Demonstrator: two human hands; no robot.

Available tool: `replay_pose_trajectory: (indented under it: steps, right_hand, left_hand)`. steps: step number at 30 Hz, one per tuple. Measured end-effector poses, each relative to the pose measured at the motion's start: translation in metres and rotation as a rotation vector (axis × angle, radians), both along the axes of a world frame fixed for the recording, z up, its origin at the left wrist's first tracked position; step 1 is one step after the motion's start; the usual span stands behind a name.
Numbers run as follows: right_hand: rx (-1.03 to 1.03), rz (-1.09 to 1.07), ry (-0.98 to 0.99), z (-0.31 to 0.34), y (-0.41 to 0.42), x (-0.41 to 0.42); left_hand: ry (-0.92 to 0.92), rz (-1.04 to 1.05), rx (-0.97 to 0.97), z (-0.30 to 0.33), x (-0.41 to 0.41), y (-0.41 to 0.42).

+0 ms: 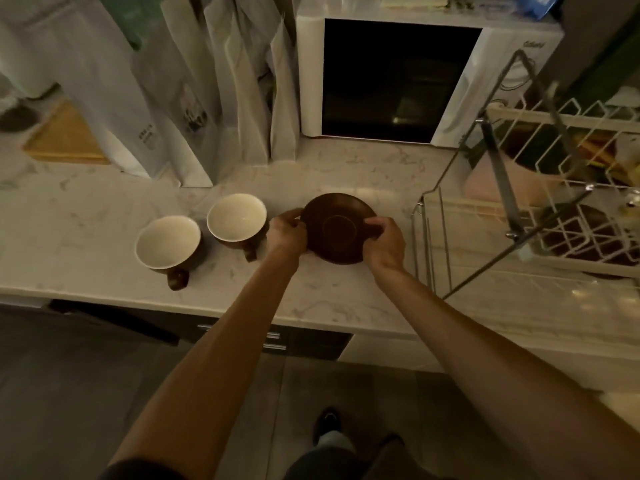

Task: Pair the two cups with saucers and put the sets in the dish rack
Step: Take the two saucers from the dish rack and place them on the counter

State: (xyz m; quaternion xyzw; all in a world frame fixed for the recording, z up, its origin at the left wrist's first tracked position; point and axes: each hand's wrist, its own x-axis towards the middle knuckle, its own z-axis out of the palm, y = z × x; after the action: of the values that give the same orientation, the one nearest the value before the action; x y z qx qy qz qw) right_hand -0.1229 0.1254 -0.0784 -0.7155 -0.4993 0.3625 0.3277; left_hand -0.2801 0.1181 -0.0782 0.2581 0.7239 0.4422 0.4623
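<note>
A dark brown saucer lies on the marble counter, possibly on top of a second one; I cannot tell. My left hand grips its left rim and my right hand grips its right rim. Two brown cups with cream insides stand to the left: one right beside my left hand, the other further left and nearer the front edge. Both have their handles toward me. The wire dish rack stands at the right.
A white microwave sits at the back behind the saucer. Several tall white bags stand at the back left, with a wooden board beyond. The rack holds a pink bowl and dark dishes. The counter's front edge runs below my forearms.
</note>
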Motion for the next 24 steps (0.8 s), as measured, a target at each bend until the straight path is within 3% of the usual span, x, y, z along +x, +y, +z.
replay_pose_trajectory:
  steps: [11,24]
  right_hand:
    - [0.027,-0.124,-0.029,-0.012,0.040,-0.009]
    - [0.006,-0.120,-0.066,-0.015,0.059,-0.015]
  left_hand:
    - [0.098,-0.062,-0.002,-0.019,-0.002,0.050]
    - [0.073,-0.033,-0.011,-0.027,-0.006,0.069]
